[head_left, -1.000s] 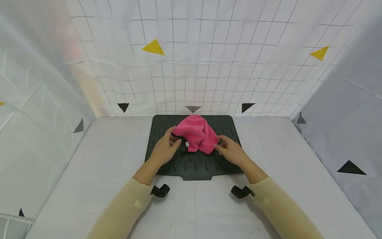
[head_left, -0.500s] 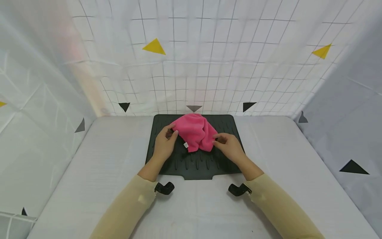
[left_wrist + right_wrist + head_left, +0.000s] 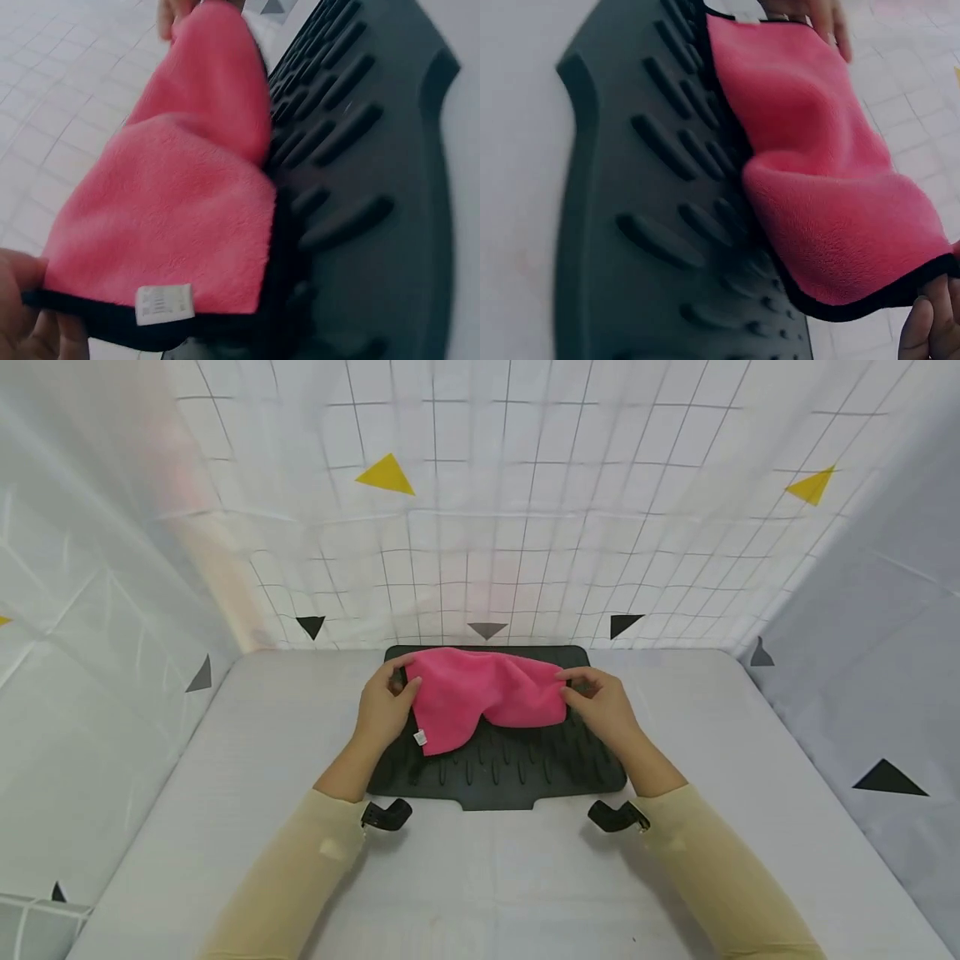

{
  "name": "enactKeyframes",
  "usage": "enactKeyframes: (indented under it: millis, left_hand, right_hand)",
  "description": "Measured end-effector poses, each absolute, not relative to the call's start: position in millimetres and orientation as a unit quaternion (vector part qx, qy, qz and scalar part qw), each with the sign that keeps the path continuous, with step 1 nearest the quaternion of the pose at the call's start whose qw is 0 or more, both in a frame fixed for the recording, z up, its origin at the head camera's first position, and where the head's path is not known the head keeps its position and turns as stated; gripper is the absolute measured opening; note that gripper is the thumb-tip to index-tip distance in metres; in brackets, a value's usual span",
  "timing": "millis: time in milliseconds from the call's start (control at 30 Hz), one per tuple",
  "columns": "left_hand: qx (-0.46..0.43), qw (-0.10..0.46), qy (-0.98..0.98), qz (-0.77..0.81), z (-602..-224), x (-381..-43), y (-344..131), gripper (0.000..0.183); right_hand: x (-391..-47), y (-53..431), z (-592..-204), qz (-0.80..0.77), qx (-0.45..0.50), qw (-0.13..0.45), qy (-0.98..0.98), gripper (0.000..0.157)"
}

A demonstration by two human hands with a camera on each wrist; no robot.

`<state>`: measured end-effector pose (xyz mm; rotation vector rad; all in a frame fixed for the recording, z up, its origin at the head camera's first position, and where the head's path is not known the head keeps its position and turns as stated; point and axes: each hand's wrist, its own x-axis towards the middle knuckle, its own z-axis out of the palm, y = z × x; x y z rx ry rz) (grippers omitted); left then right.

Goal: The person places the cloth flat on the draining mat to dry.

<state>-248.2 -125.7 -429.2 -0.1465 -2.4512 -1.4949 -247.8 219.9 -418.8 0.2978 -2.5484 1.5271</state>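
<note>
A white tag (image 3: 165, 304) sits by the near left corner of the pink cloth (image 3: 450, 693), its print, seemingly bars, too blurred to read. The left hand (image 3: 381, 708) and right hand (image 3: 609, 712) pinch opposite ends between thumb and fingers, some fingertips hidden behind. The cloth's long axis runs left to right, over the far part of the black ridged mat (image 3: 495, 785).

Sleeves (image 3: 292, 877): long, pale beige
Cuffs (image 3: 339, 816): same beige, plain
Wrist devices (image 3: 389, 815): black, stubby, bent, one beside each cuff
</note>
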Motion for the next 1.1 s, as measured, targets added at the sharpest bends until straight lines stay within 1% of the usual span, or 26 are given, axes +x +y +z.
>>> enactKeyframes:
  millis: [167, 333, 467, 600, 700, 800, 1100]
  left_hand:
    - [-0.064, 0.106, -0.853, -0.507, -426.0, -251.7, -137.7, 0.042]
    - [-0.067, 0.088, -0.861, -0.496, -428.2, -253.3, -144.3, 0.043]
    - [-0.087, 0.043, -0.872, -0.48, -432.0, -252.2, -146.1, 0.053]
    - [-0.119, -0.009, -0.875, -0.47, -437.8, -247.7, -146.8, 0.063]
    - [-0.13, -0.033, -0.878, -0.459, -442.3, -242.8, -148.5, 0.066]
    - [-0.138, -0.045, -0.881, -0.45, -446.2, -238.1, -151.3, 0.065]
    - [-0.142, -0.045, -0.882, -0.448, -454.4, -229.6, -160.4, 0.053]
  right_hand:
    - [-248.8, 231.2, -411.8, 0.514, 0.072, 0.058, -0.853, 0.026]
    - [-252.8, 238.5, -413.1, 0.487, 0.061, 0.058, -0.869, 0.026]
    - [-259.8, 243.3, -421.3, 0.478, 0.064, 0.05, -0.875, 0.027]
    - [-263.8, 246.7, -430.3, 0.481, 0.062, 0.018, -0.875, 0.03]
    - [-262.7, 247.3, -434.3, 0.482, 0.066, -0.01, -0.874, 0.035]
    - [-260.3, 247.0, -436.4, 0.48, 0.07, -0.031, -0.874, 0.04]
    - [-248.3, 251.2, -437.7, 0.48, 0.096, -0.073, -0.869, 0.045]
